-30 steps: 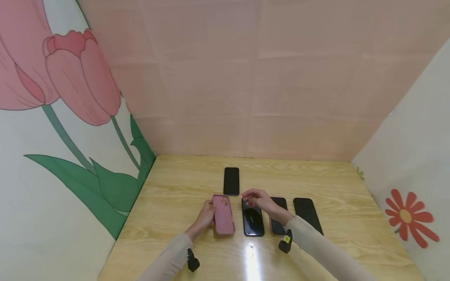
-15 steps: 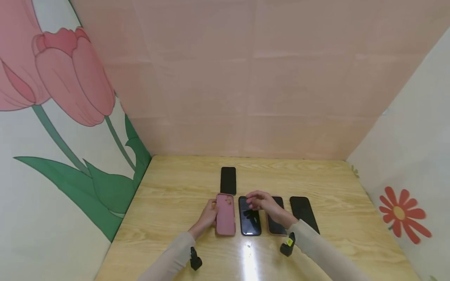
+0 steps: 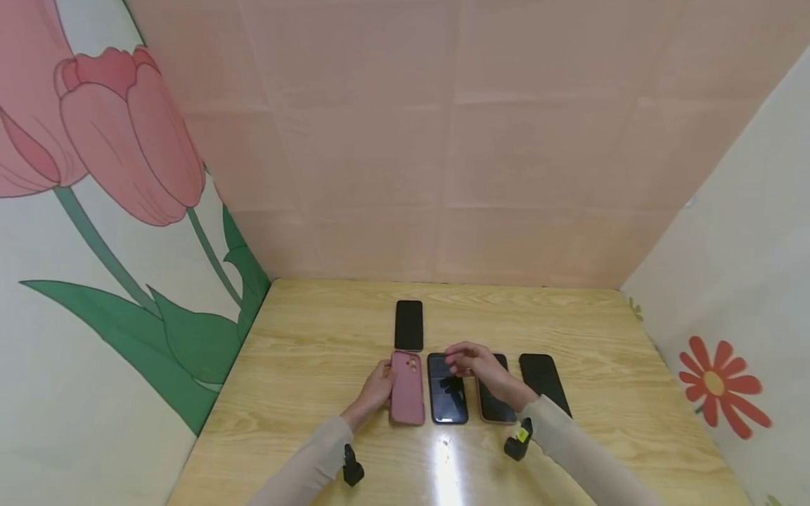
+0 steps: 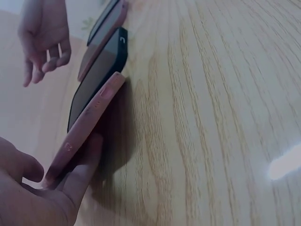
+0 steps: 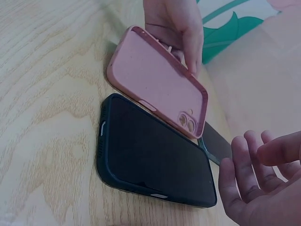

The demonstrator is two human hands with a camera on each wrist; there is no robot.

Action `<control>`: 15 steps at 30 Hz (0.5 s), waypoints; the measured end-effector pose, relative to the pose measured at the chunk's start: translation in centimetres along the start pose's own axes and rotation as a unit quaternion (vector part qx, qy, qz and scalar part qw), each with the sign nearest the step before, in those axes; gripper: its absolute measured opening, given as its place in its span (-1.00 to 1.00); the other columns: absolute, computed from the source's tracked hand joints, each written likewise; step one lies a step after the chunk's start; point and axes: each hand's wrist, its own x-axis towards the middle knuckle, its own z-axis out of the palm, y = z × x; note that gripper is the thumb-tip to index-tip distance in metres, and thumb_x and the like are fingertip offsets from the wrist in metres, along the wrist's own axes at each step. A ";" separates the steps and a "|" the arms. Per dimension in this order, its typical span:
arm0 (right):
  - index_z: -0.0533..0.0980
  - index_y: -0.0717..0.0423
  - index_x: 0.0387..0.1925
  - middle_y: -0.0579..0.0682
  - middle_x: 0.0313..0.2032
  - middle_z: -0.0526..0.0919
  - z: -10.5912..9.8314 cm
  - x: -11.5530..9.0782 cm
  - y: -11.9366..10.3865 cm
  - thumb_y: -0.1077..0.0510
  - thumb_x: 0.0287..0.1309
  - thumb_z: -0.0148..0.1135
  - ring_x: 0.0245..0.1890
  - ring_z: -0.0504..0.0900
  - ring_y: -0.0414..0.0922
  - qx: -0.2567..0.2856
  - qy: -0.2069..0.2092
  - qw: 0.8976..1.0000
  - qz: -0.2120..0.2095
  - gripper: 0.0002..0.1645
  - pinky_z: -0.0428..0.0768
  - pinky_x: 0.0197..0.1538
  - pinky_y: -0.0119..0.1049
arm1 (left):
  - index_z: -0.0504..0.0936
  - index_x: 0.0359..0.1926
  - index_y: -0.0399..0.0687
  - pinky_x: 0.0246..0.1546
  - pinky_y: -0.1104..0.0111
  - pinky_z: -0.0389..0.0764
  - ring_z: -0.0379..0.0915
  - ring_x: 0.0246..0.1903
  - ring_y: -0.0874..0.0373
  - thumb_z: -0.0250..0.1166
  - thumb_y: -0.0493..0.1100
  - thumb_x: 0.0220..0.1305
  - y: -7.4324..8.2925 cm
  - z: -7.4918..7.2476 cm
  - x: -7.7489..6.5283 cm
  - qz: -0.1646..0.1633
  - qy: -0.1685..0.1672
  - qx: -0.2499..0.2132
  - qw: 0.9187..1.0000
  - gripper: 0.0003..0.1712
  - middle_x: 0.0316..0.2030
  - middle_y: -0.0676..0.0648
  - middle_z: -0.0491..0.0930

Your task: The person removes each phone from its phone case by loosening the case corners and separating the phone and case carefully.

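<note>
My left hand (image 3: 377, 385) grips a pink phone case (image 3: 407, 390) by its left long edge. The case has no phone in it; its hollow inside and two camera holes show in the right wrist view. In the left wrist view it tilts up off the wood, with fingers (image 4: 84, 172) under it and the thumb at its edge. Close to its right lies a phone in a dark case (image 5: 157, 150), screen up. Over this phone's upper end hovers my right hand (image 3: 477, 367), fingers loosely bent, holding nothing.
A black phone (image 3: 409, 325) lies behind the pink case. Right of the dark-cased phone are a phone in a pink case (image 3: 493, 404), partly under my right forearm, and another black phone (image 3: 545, 383). A pink back wall (image 3: 354, 246) borders the wooden table (image 3: 297, 365).
My left hand has brought the pink case to the right, closer to the dark-cased phone. The right hand has moved slightly right relative to that phone. The head view has shifted a little.
</note>
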 end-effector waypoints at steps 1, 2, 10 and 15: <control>0.33 0.48 0.22 0.39 0.03 0.55 0.0 0.0 0.0 0.30 0.46 -0.08 -0.08 0.61 0.10 0.000 -0.001 1.000 -0.001 -0.59 0.48 0.15 0.17 | 0.27 0.39 -0.31 -0.20 0.18 0.62 0.50 -0.02 -0.07 -0.10 -0.20 0.55 0.0 0.0 0.0 0.001 0.004 0.010 1.000 -0.51 0.18 -0.37 0.46; 0.33 0.48 0.22 0.40 0.03 0.54 0.0 0.0 0.0 0.30 0.46 -0.08 -0.07 0.61 0.13 0.001 -0.001 1.000 -0.001 -0.59 0.48 0.15 0.17 | 0.28 0.39 -0.31 -0.17 0.16 0.61 0.49 0.00 -0.08 -0.10 -0.18 0.55 0.0 -0.1 -0.1 0.001 0.008 0.019 1.000 -0.51 0.19 -0.36 0.46; 0.33 0.48 0.21 0.35 0.01 0.56 0.0 0.2 0.6 0.29 0.45 -0.05 -0.05 0.60 0.15 0.006 -0.001 1.000 0.006 -0.59 0.48 0.15 0.16 | 0.36 0.33 -0.35 -0.36 0.26 0.65 0.56 -0.25 0.01 -0.09 -0.12 0.56 0.1 -0.9 -0.5 -0.004 0.013 0.041 0.999 -0.50 -0.07 -0.26 0.59; 0.32 0.49 0.21 0.33 -0.01 0.57 0.1 0.2 0.7 0.30 0.45 -0.06 -0.09 0.61 0.10 0.006 0.004 1.000 0.008 -0.59 0.49 0.13 0.14 | 0.41 0.28 -0.40 -0.43 0.26 0.68 0.57 -0.39 0.03 -0.08 -0.15 0.55 0.6 -1.4 -0.7 -0.007 0.004 0.041 0.999 -0.52 -0.30 -0.22 0.59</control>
